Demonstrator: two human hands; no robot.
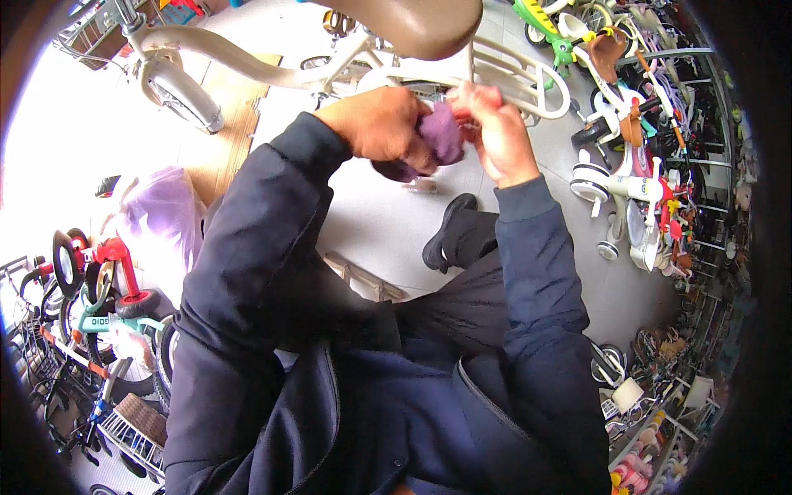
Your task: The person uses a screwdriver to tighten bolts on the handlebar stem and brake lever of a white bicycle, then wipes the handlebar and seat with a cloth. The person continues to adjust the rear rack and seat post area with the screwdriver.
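Observation:
A crumpled purple cloth [443, 134] is bunched in my left hand [377, 125], whose fingers are wrapped round it. Just to its right my right hand [499, 132] is raised with bent fingers close to the cloth. Motion blurs those fingertips, so I cannot tell whether they grip its edge. Both hands are in front of a cream bicycle frame [272, 73] and partly cover it. Above them is the brown saddle [412, 25]; a cream rear rack [528, 78] extends beyond my right hand.
Flattened cardboard [235, 124] lies under the bicycle's front. A purple plastic bag [161, 210] sits at the left, above a cluster of small bikes [103, 322]. Children's ride-on toys [631, 186] and racks line the right side. My black shoe [450, 231] rests on the tiled floor.

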